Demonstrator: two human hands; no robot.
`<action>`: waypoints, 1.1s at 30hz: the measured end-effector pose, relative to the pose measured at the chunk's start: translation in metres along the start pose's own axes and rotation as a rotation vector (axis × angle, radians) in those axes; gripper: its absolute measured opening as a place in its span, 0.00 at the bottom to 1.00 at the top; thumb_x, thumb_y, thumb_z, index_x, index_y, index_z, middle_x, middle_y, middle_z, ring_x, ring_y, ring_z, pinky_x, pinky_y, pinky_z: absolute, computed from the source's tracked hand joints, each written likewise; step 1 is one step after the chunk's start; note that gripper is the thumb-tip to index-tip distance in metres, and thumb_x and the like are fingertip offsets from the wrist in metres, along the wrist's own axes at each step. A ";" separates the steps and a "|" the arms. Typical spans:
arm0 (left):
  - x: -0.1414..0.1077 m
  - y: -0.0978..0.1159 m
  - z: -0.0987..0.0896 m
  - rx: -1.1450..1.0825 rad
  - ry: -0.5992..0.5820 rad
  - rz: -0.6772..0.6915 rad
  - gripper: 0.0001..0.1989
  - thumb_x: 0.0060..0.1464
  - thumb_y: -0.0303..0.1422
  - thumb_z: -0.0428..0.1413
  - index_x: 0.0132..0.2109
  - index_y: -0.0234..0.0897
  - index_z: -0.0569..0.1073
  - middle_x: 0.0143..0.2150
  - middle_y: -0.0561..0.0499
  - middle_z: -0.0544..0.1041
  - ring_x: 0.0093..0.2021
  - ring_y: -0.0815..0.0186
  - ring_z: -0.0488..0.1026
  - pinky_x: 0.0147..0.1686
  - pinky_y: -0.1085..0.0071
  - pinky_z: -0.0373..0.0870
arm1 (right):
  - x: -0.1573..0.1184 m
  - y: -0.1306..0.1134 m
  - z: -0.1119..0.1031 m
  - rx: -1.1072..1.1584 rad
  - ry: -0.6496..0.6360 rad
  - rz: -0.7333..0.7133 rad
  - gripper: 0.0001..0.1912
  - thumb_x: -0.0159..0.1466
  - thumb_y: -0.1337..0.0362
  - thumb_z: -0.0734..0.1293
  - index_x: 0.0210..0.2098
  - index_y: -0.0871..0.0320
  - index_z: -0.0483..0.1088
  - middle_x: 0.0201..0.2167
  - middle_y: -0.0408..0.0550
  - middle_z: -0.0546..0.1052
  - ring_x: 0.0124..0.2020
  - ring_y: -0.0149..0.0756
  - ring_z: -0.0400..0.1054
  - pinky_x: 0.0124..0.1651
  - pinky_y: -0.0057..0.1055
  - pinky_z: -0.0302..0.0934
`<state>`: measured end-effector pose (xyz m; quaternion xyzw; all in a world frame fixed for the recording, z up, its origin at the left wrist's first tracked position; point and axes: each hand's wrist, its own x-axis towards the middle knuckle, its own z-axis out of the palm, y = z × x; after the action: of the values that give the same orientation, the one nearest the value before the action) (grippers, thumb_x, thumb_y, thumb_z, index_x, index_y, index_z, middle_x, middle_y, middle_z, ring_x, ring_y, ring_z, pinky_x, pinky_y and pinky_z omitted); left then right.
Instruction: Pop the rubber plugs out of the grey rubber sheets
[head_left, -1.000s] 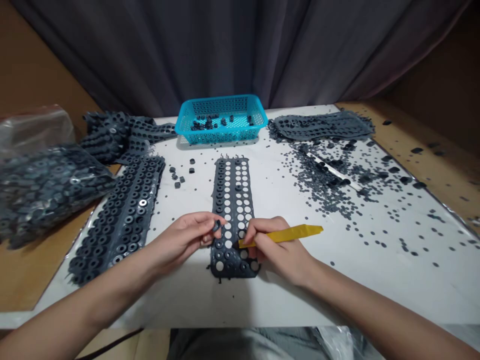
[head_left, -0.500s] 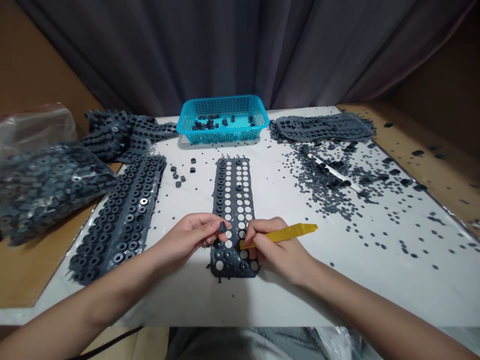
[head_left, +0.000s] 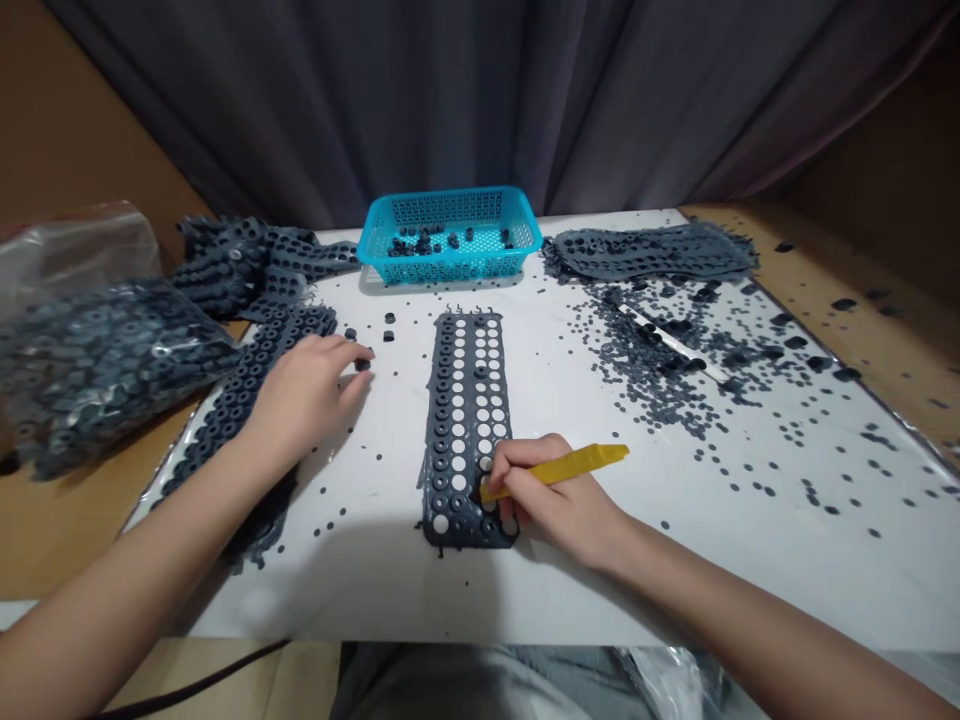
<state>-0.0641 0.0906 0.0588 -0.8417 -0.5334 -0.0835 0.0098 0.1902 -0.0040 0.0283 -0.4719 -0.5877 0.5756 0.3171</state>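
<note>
My left hand [head_left: 311, 390] reaches over the table left of the middle strip. Its thumb and index finger are apart, with a small black rubber piece [head_left: 363, 364] by their tips. My right hand [head_left: 555, 495] grips a flat yellow pen-like tool [head_left: 577, 465], whose working end is hidden at the strip. Under that hand lies a dark rubber strip [head_left: 470, 400] with rows of round places. Ring-shaped black pieces fill its left row, while many round places to the right show white.
A blue basket [head_left: 450, 268] holding black pieces stands at the back. Dark strips [head_left: 259, 375] and a clear bag of pieces [head_left: 112, 360] lie left. A strip pile [head_left: 652, 252], scattered dark discs [head_left: 660, 390] and a white stick [head_left: 671, 342] are right.
My left hand has moved left and away from me, from the middle strip to the loose pieces; the black piece pinched earlier no longer shows between its fingers. My right hand stays put.
</note>
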 end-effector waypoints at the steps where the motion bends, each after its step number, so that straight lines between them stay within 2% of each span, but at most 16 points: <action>1: 0.003 -0.005 -0.001 0.061 -0.026 -0.020 0.13 0.58 0.33 0.49 0.45 0.32 0.74 0.42 0.42 0.74 0.44 0.52 0.68 0.44 0.57 0.65 | 0.000 0.000 0.000 0.006 -0.002 0.002 0.10 0.54 0.70 0.56 0.18 0.59 0.62 0.16 0.43 0.68 0.21 0.30 0.63 0.23 0.25 0.54; 5: 0.011 -0.013 -0.001 0.164 -0.114 -0.052 0.18 0.60 0.37 0.48 0.49 0.28 0.72 0.44 0.40 0.73 0.45 0.50 0.67 0.44 0.57 0.65 | 0.000 0.001 0.001 0.002 -0.028 0.003 0.11 0.55 0.69 0.56 0.18 0.59 0.61 0.16 0.43 0.68 0.21 0.29 0.62 0.23 0.25 0.53; 9: 0.005 -0.007 -0.002 0.142 -0.017 -0.008 0.17 0.60 0.37 0.50 0.51 0.31 0.71 0.47 0.42 0.71 0.45 0.54 0.65 0.46 0.59 0.63 | -0.004 -0.003 0.005 -0.124 -0.021 -0.064 0.12 0.56 0.70 0.55 0.17 0.57 0.56 0.14 0.41 0.62 0.19 0.28 0.56 0.22 0.26 0.48; 12: -0.008 0.015 -0.001 -0.047 -0.014 0.154 0.13 0.60 0.34 0.50 0.48 0.32 0.72 0.45 0.44 0.71 0.45 0.57 0.65 0.46 0.61 0.62 | -0.006 -0.009 0.007 -0.258 -0.024 -0.106 0.13 0.56 0.69 0.55 0.17 0.56 0.50 0.14 0.38 0.55 0.17 0.26 0.49 0.21 0.27 0.42; 15: -0.022 0.047 0.002 -0.278 -0.153 0.453 0.09 0.57 0.34 0.54 0.44 0.37 0.73 0.40 0.48 0.73 0.41 0.61 0.67 0.41 0.65 0.61 | -0.007 -0.013 0.008 -0.325 -0.027 -0.110 0.13 0.57 0.69 0.54 0.17 0.55 0.49 0.14 0.38 0.53 0.16 0.26 0.47 0.21 0.28 0.42; 17: -0.029 0.066 0.006 -0.281 -0.273 0.555 0.08 0.53 0.33 0.57 0.42 0.39 0.73 0.38 0.50 0.73 0.40 0.62 0.67 0.38 0.66 0.60 | -0.007 -0.013 0.008 -0.332 -0.025 -0.116 0.12 0.57 0.69 0.54 0.18 0.56 0.51 0.13 0.38 0.54 0.17 0.26 0.49 0.21 0.28 0.42; 20: -0.030 0.081 0.008 -0.213 -0.364 0.602 0.07 0.48 0.33 0.61 0.35 0.37 0.73 0.34 0.51 0.73 0.37 0.61 0.67 0.35 0.66 0.58 | -0.006 -0.011 0.008 -0.316 -0.018 -0.109 0.12 0.57 0.69 0.54 0.17 0.56 0.53 0.13 0.39 0.58 0.17 0.27 0.51 0.22 0.28 0.43; 28: -0.023 0.088 0.000 -0.110 -0.386 0.682 0.01 0.47 0.26 0.57 0.30 0.36 0.73 0.28 0.51 0.73 0.34 0.62 0.67 0.34 0.64 0.56 | -0.006 -0.007 0.008 -0.300 0.013 -0.111 0.12 0.56 0.70 0.54 0.17 0.57 0.55 0.13 0.39 0.60 0.18 0.27 0.51 0.23 0.27 0.44; 33: -0.025 0.086 0.008 -0.039 -0.297 0.749 0.02 0.50 0.27 0.57 0.30 0.35 0.72 0.27 0.50 0.72 0.32 0.61 0.67 0.33 0.64 0.55 | -0.006 -0.008 0.008 -0.295 0.018 -0.111 0.12 0.56 0.71 0.55 0.16 0.57 0.54 0.13 0.39 0.59 0.17 0.26 0.50 0.23 0.27 0.44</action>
<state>0.0044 0.0322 0.0540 -0.9808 -0.1835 0.0383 -0.0539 0.1835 -0.0120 0.0357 -0.4854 -0.6882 0.4604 0.2806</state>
